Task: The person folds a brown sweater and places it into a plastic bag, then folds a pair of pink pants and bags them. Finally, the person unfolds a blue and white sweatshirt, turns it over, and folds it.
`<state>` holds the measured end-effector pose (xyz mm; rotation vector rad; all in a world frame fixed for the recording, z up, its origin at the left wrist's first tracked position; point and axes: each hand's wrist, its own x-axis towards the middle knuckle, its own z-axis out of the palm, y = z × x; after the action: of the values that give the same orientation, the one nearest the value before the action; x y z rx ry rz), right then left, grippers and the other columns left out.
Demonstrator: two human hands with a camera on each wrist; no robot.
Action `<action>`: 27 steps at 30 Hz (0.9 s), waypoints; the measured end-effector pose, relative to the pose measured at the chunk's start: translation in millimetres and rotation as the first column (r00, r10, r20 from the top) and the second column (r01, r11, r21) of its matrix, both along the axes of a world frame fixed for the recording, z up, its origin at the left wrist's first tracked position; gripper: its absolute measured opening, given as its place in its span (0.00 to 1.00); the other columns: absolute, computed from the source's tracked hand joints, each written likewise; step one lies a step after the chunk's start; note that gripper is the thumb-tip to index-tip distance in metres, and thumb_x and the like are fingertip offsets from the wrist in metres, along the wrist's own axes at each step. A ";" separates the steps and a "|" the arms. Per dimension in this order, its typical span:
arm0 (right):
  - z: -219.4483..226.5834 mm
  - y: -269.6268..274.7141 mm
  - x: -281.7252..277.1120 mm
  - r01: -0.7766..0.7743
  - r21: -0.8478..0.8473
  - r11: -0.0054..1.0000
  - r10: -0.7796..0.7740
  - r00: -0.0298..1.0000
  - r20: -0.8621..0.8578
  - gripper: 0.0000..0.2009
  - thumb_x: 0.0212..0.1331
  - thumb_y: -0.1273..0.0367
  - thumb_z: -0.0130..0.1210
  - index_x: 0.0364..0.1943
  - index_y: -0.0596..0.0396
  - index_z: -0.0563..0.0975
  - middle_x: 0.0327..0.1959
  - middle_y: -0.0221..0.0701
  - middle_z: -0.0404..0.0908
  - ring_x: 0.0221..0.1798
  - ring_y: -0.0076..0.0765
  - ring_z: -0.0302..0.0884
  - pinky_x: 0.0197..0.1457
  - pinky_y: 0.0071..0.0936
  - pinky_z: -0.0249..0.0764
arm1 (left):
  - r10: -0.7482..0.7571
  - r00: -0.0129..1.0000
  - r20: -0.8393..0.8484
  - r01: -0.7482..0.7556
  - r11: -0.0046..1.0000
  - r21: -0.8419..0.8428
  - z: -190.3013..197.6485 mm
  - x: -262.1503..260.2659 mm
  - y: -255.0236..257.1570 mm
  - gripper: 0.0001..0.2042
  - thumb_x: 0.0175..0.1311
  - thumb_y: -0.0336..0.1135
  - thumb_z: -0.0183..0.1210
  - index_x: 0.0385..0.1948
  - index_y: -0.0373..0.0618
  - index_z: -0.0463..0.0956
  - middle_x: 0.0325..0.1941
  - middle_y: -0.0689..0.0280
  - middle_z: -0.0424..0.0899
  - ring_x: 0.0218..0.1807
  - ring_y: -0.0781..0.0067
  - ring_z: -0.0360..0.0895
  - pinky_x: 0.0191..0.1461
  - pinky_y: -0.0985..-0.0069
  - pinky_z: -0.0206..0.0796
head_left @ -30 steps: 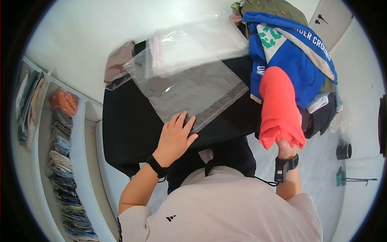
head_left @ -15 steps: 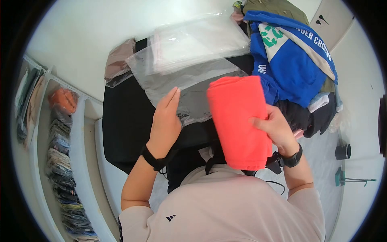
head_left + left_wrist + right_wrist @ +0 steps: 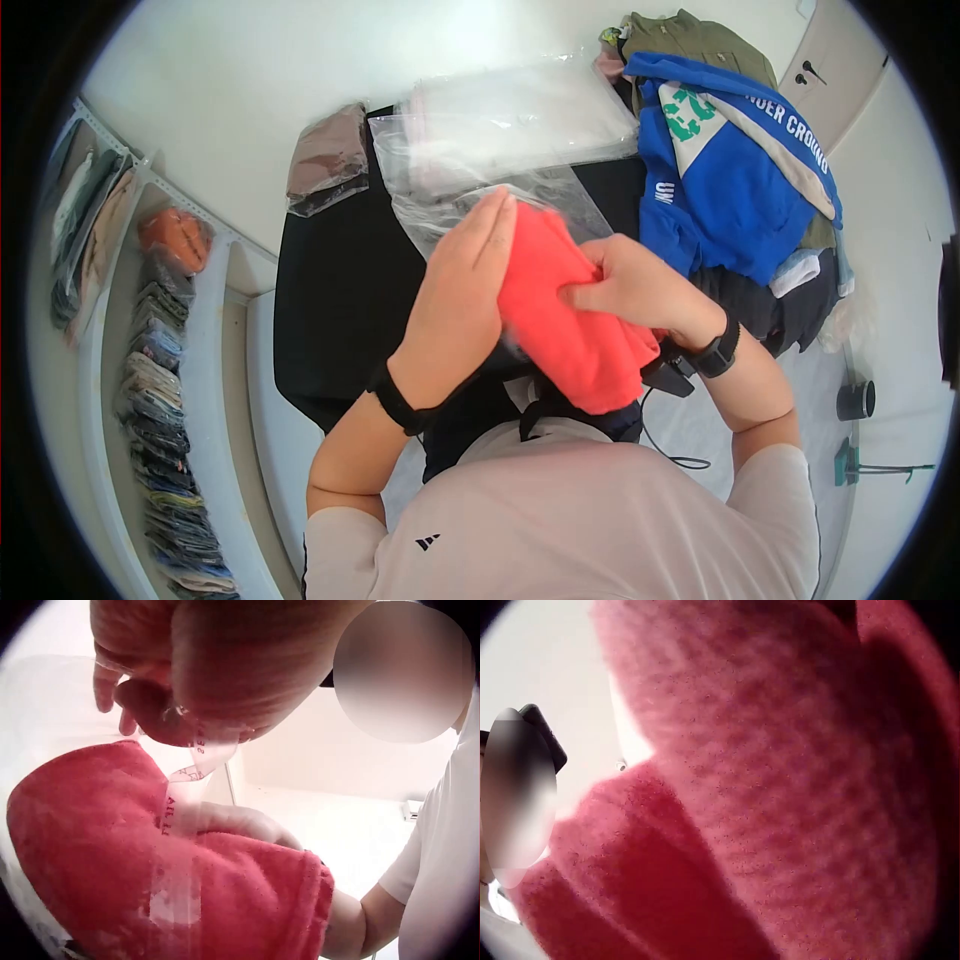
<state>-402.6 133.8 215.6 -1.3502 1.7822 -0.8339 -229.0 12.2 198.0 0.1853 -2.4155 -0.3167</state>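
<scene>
My right hand [image 3: 640, 285] grips a folded coral-red garment [image 3: 560, 315], its thumb on top of the cloth. The garment's far end lies beside my left hand [image 3: 465, 265], whose visible fingers are straight and close together. In the left wrist view, a clear plastic bag [image 3: 184, 892] with a printed strip overlaps the garment [image 3: 90, 825], and plastic runs up to my left palm [image 3: 240, 667]. Part of the bag [image 3: 415, 215] shows behind my left hand in the head view. The garment [image 3: 780, 787] fills most of the right wrist view.
A stack of clear bags [image 3: 520, 125] lies at the back of the black table [image 3: 330, 320]. A bagged brown garment [image 3: 330, 155] is at its left corner. Clothes with a blue sweatshirt [image 3: 730, 190] are heaped at right. Shelves of bagged clothes [image 3: 165, 400] stand at left.
My right hand has carried the garment leftward to my left hand. The left hand has risen from the bag's near edge, and the plastic there has lifted and crumpled.
</scene>
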 end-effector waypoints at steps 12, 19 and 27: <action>-11.1 -24.4 -9.3 0.224 -0.387 0.894 -0.201 0.975 0.098 0.13 0.51 0.67 0.57 0.35 0.66 0.78 0.26 0.46 0.81 0.29 0.34 0.79 0.36 0.30 0.72 | -0.225 0.968 -0.108 0.219 0.974 -0.065 7.5 -17.9 27.2 0.27 0.49 0.15 0.45 0.57 0.28 0.65 0.61 0.46 0.68 0.63 0.48 0.65 0.66 0.60 0.57; -5.3 -67.0 -23.4 0.402 -0.438 0.804 -0.468 0.882 -0.050 0.19 0.47 0.60 0.56 0.29 0.68 0.76 0.26 0.55 0.78 0.32 0.57 0.77 0.38 0.40 0.72 | -0.399 0.909 -0.122 0.393 0.917 -0.068 16.2 -15.0 34.9 0.21 0.53 0.16 0.47 0.52 0.27 0.69 0.59 0.47 0.71 0.60 0.47 0.69 0.63 0.61 0.61; -2.6 -92.5 -28.7 0.448 -0.557 0.699 -0.680 0.657 -0.326 0.15 0.49 0.63 0.55 0.29 0.64 0.78 0.28 0.52 0.79 0.38 0.58 0.78 0.46 0.46 0.73 | -0.520 0.843 -0.137 0.528 0.848 0.035 -6.1 -4.0 42.9 0.23 0.48 0.12 0.44 0.51 0.27 0.68 0.58 0.45 0.71 0.61 0.44 0.69 0.64 0.60 0.62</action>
<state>-431.3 41.3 213.0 -1.3547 2.6673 -1.3836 -233.0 55.1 192.0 -0.4678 -2.2939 -0.6423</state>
